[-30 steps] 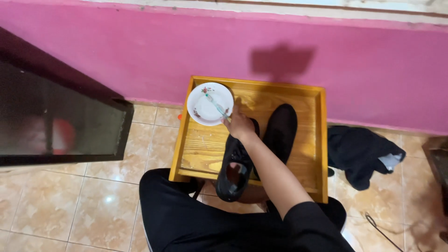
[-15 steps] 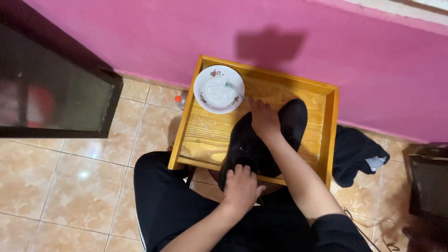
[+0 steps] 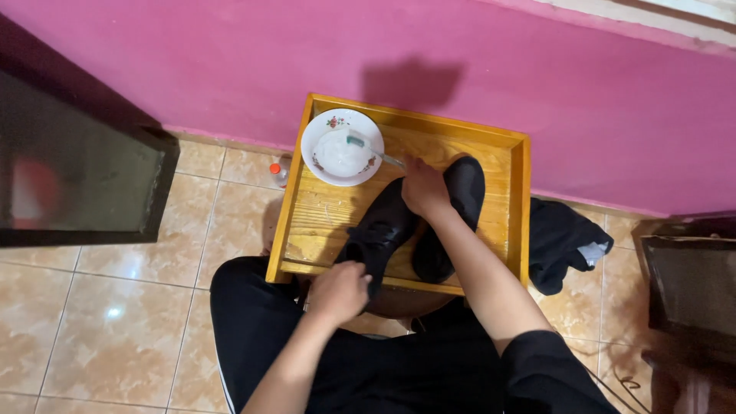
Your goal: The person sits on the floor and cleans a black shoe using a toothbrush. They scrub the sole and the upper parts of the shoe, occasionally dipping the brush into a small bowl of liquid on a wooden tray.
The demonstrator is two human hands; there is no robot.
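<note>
Seated person, head view straight down. A yellow wooden tray (image 3: 518, 199) sits at frame centre against a pink wall (image 3: 230, 69), over a tiled floor (image 3: 100, 322).

2 black shoes lie side by side in the tray, toes toward the top of the frame. The left shoe (image 3: 383, 230) runs diagonally from tray centre down to the near rim; the right shoe (image 3: 460, 192) sits just beside it, nearer the tray's right wall.

Left hand (image 3: 337, 293), lower centre: fingers curled closed on the heel end of the left shoe where it overhangs the tray's near rim. Right hand (image 3: 424, 186), centre: fingers closed narrow around a toothbrush (image 3: 368, 149); the handle runs up-left from the fist and the greenish head rests over a white plate (image 3: 342, 146) holding white paste, in the tray's upper left corner. The fist hovers over the gap between the 2 toes; contact with either shoe cannot be told.

Handling, as judgement: the left shoe looks like smooth leather, light, stiff at sole and heel counter, softer and likely to dent across the upper. Surface probably slick once pasted. Best hold is the heel or inside the opening, which keeps fingers off the upper.

Around: small orange-capped bottle (image 3: 277, 170) on the floor left of the tray; dark cloth (image 3: 563, 238) bunched at right; dark glass-fronted cabinet (image 3: 69, 169) at left.
</note>
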